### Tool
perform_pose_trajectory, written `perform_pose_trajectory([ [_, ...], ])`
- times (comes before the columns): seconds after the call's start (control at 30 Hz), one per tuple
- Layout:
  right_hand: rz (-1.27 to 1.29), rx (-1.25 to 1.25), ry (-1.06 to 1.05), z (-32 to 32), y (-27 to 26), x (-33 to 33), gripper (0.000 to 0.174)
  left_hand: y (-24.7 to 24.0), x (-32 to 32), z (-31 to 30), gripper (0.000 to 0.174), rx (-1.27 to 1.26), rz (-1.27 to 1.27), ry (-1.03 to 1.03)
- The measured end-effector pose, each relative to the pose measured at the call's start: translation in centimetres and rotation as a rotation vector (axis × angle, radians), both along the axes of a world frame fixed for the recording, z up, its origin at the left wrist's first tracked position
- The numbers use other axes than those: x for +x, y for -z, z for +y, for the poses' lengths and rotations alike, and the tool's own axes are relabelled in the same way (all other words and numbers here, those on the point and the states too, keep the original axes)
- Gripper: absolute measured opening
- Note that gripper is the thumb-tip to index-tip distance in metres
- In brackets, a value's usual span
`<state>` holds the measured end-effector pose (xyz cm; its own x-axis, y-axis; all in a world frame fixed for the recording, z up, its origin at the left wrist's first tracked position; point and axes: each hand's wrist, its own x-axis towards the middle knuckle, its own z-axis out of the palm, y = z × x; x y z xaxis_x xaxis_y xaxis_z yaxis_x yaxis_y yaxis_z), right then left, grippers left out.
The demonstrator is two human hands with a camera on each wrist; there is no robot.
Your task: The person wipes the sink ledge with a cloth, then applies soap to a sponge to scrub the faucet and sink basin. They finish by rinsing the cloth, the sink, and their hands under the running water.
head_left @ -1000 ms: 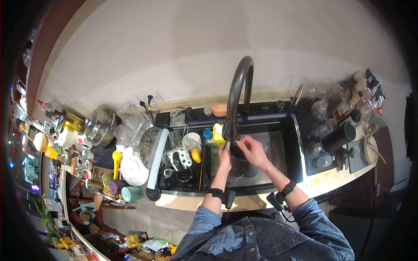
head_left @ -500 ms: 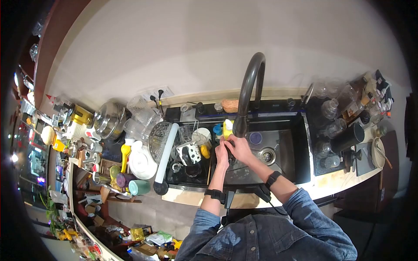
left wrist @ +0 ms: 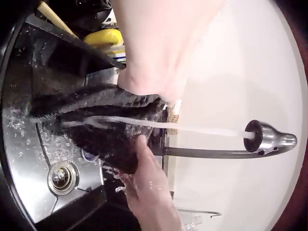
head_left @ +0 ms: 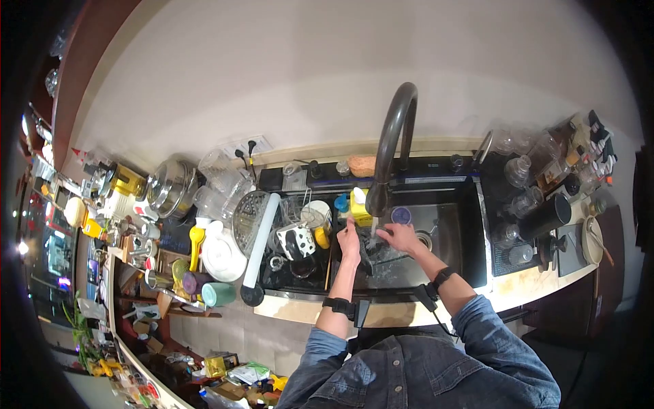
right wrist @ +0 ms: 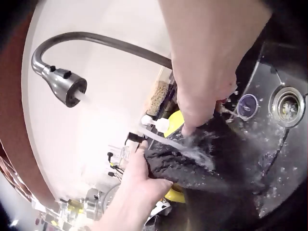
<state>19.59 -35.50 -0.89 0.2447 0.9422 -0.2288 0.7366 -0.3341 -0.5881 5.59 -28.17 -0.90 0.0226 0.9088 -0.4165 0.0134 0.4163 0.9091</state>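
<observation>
A wet black cloth point(left wrist: 110, 125) is stretched between both hands over the sink, plainest in the two wrist views. My left hand point(head_left: 348, 244) pinches one upper edge of it; in the right wrist view its thumb lies on the cloth point(right wrist: 178, 166). The other side is gripped by my right hand point(head_left: 400, 238), thumb on top in the left wrist view. Water from the faucet point(head_left: 379, 198) runs onto the cloth and splashes below. Part of each hand's fingers is hidden behind the cloth.
A purple round item point(head_left: 400, 215) and the drain point(left wrist: 62, 178) are in the sink point(head_left: 443, 252). Behind the hands stands a yellow bottle point(head_left: 360, 211). Left of them is a rack with a spotted mug point(head_left: 296, 243); glassware point(head_left: 519, 170) stands at the right.
The hands, close together half a second ago, have moved apart, the right one to the right. Water now visibly runs between them. The head view shifted left between the first two frames.
</observation>
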Motion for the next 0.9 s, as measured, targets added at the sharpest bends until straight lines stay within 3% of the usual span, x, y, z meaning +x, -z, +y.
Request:
perform_pose_trajectory([
  [0.13,0.246,0.31,0.124,-0.1,0.0,-1.1,0.036,2.3,0.1,0.4,0.037,0.119,0.009,0.236],
  [0.2,0.275,0.371,0.034,0.6,-0.8,-2.8,0.029,3.8,0.4,0.5,0.032,0.155,-0.002,0.269],
  [0.27,0.225,0.292,0.016,1.5,-0.4,-4.1,0.028,3.8,1.2,0.2,0.027,-0.055,-0.37,0.156],
  [0.33,0.112,0.394,-0.014,2.0,-1.6,-4.9,0.029,3.0,1.5,0.1,0.031,-0.281,-0.703,0.081],
  [0.37,0.055,0.441,-0.029,2.0,-2.0,-5.0,0.03,2.6,1.2,-0.1,0.038,-0.28,-0.706,0.152],
  [0.47,0.249,0.381,0.089,3.6,0.9,-4.3,0.032,3.7,1.3,0.6,0.037,-0.11,-0.496,0.186],
  [0.5,0.394,0.346,0.233,3.5,0.8,-4.1,0.033,3.1,0.8,0.4,0.036,0.055,-0.393,0.348],
  [0.6,0.826,0.225,0.651,3.2,0.2,-3.2,0.035,3.9,0.5,0.8,0.041,0.139,-0.297,0.517],
  [0.63,0.998,0.236,0.716,2.8,-0.3,-3.0,0.036,3.0,0.5,0.4,0.05,0.062,-0.344,0.53],
  [0.67,0.977,0.243,0.717,2.5,-0.8,-2.8,0.035,3.5,0.6,0.3,0.047,0.057,-0.284,0.513],
  [0.73,0.93,0.258,0.719,2.2,-1.4,-2.1,0.033,0.0,0.6,0.3,0.036,-0.053,-0.008,0.648],
  [0.77,0.977,0.326,0.737,2.5,-0.3,-1.8,0.035,0.2,0.6,0.2,0.031,0.007,0.009,0.624],
  [0.9,0.704,0.278,0.691,1.9,-2.9,-0.4,0.044,3.6,1.1,0.6,0.025,0.135,0.11,0.532],
])
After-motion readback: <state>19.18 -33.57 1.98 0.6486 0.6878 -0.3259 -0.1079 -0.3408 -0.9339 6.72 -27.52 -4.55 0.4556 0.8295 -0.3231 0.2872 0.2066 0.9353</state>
